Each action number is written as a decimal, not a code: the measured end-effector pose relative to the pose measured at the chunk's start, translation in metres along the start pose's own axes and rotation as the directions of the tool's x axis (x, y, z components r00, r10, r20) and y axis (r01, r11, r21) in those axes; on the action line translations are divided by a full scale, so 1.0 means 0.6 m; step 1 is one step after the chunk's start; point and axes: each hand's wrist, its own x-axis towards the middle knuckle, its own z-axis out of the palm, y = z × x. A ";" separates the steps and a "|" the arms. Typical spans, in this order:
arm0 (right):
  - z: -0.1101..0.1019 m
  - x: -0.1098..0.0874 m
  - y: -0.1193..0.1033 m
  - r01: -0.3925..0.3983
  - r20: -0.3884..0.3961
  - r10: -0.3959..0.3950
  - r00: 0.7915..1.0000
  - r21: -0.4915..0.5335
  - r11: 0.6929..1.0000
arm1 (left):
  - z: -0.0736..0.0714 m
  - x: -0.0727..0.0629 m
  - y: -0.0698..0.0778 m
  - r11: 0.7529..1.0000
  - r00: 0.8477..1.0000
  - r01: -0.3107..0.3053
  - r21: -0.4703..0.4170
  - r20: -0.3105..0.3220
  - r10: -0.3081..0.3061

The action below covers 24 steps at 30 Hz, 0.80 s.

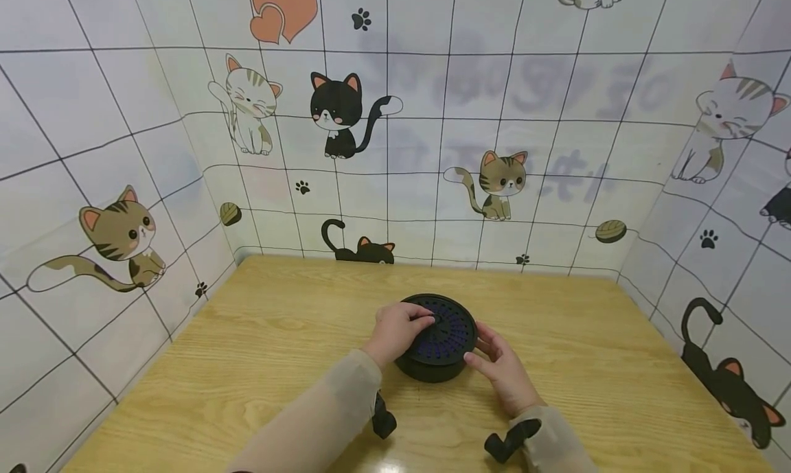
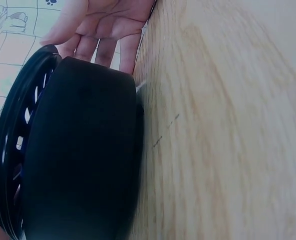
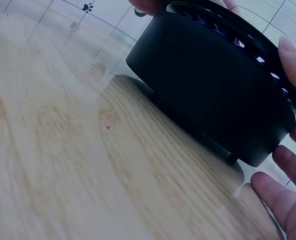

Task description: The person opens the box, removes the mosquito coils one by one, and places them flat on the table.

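Note:
A round black case point(image 1: 426, 370) with a slotted black lid point(image 1: 454, 322) rests on the wooden table, short feet under its base. Purple-blue shows through the slots. From the left, my left hand point(image 1: 395, 329) reaches over the lid, thumb and fingertips pinching it near its centre. My right hand point(image 1: 503, 373) is at the case's right side, thumb at the lid's rim and the other fingertips against the lower wall. In the left wrist view, the lid point(image 2: 12, 135) stands slightly off the case's wall point(image 2: 82, 145), and the right palm point(image 2: 107, 22) faces the camera with fingers extended.
The pale wooden table point(image 1: 247, 349) spreads around the case. White walls with a grid and cat drawings point(image 1: 420, 136) enclose it at the back and sides. Black camera mounts point(image 1: 383, 418) hang at both wrists, near the beige sleeves point(image 1: 321, 411).

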 end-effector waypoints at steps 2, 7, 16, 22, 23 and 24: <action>0.000 0.000 -0.001 0.007 0.001 -0.007 1.000 -0.002 1.000 | 0.001 0.000 0.000 0.999 1.000 0.024 -0.024 -0.001 -0.024; 0.000 0.000 -0.001 0.006 -0.002 -0.006 1.000 -0.003 1.000 | 0.001 0.000 0.001 0.992 0.995 0.098 -0.074 0.011 -0.097; -0.003 0.001 0.001 0.008 -0.006 -0.008 1.000 -0.004 1.000 | -0.006 0.000 0.008 0.954 0.979 0.204 -0.219 0.065 -0.194; -0.002 0.000 0.001 0.002 0.006 -0.002 1.000 0.004 1.000 | -0.009 0.001 0.009 0.947 0.975 0.222 -0.233 0.072 -0.211; -0.001 0.000 0.000 0.001 0.008 -0.001 1.000 0.005 1.000 | -0.010 0.001 0.009 0.945 0.974 0.226 -0.235 0.074 -0.214; -0.001 -0.001 0.000 0.004 0.008 -0.004 1.000 0.004 1.000 | -0.012 0.001 0.010 0.946 0.974 0.226 -0.232 0.075 -0.215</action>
